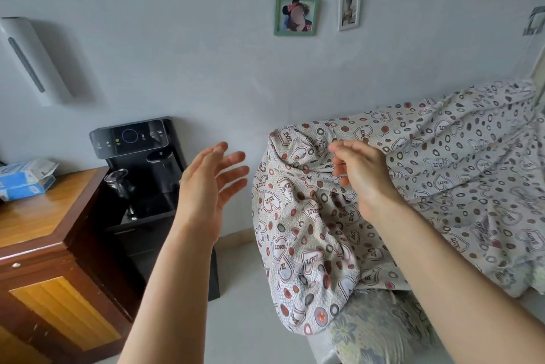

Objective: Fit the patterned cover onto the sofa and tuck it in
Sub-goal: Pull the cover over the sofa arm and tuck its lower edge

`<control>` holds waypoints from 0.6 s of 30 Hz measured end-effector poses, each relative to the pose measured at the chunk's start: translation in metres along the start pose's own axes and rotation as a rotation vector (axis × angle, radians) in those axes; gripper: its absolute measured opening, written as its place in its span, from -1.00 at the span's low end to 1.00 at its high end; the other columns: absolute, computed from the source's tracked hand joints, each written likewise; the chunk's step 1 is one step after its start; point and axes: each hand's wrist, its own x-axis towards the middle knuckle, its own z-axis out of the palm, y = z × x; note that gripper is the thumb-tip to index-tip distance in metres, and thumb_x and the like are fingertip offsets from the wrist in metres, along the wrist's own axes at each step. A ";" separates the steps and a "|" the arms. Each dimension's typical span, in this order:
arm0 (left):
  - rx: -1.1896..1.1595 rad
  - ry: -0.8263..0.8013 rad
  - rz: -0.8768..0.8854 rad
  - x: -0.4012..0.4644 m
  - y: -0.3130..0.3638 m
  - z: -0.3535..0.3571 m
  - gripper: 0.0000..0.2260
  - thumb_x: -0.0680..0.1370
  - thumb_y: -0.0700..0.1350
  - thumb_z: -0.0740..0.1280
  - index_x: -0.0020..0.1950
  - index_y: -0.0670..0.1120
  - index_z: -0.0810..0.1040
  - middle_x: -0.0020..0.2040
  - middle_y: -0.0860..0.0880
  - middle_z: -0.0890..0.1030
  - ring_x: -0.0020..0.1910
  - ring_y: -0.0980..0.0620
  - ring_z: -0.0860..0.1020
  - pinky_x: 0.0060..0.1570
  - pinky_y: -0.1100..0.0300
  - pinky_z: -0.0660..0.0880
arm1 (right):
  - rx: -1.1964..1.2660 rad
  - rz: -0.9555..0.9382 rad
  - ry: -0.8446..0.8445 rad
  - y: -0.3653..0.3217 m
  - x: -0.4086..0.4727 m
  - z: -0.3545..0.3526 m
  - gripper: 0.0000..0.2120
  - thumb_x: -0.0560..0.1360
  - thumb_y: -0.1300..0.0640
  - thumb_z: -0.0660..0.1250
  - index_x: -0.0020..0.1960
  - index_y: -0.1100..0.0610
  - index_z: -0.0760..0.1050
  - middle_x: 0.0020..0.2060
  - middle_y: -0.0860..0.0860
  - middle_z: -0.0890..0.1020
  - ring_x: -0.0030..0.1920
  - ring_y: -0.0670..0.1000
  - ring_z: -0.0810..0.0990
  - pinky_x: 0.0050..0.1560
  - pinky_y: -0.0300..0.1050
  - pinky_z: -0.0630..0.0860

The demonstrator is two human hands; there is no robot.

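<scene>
A wooden cabinet (pixel 44 234) with tissue packs (pixel 26 179) stands far left, a black dispenser (pixel 138 175) beside it against the wall. The left hand (pixel 206 186) hangs in the air with fingers spread, holding nothing, likely poised to catch the cover's edge. The right hand (pixel 358 170) hovers with loosely curled fingers at the cover (pixel 306 231), gripping nothing. The cover drapes the sofa (pixel 380 331) arm and back, bunched and untucked.

"LOVE" on cover (pixel 309 213) hearts
</scene>
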 end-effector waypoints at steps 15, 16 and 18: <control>0.197 -0.270 -0.119 0.292 -0.027 -0.035 -0.82 0.60 -0.10 0.25 0.14 -0.10 0.56 -0.06 -0.10 0.69 -0.14 -0.08 0.64 -0.01 0.02 0.57 | -0.006 0.121 0.214 0.071 0.187 0.162 -0.90 0.55 0.19 0.29 -0.12 0.11 0.55 -0.34 0.00 0.51 -0.37 -0.07 0.44 -0.38 -0.21 0.34; 0.196 -0.283 -0.135 0.308 -0.031 -0.036 -0.83 0.60 -0.10 0.26 0.14 -0.10 0.56 -0.06 -0.10 0.69 -0.14 -0.08 0.64 -0.01 0.02 0.57 | -0.006 0.129 0.234 0.076 0.196 0.169 -0.90 0.55 0.20 0.29 -0.12 0.11 0.55 -0.33 0.00 0.52 -0.37 -0.07 0.45 -0.39 -0.22 0.34; 0.199 -0.305 -0.157 0.333 -0.040 -0.035 -0.83 0.60 -0.10 0.26 0.14 -0.10 0.56 -0.06 -0.10 0.69 -0.15 -0.07 0.65 0.01 0.00 0.56 | -0.001 0.141 0.264 0.084 0.210 0.176 -0.91 0.55 0.21 0.29 -0.10 0.12 0.56 -0.31 0.00 0.53 -0.37 -0.08 0.45 -0.41 -0.23 0.35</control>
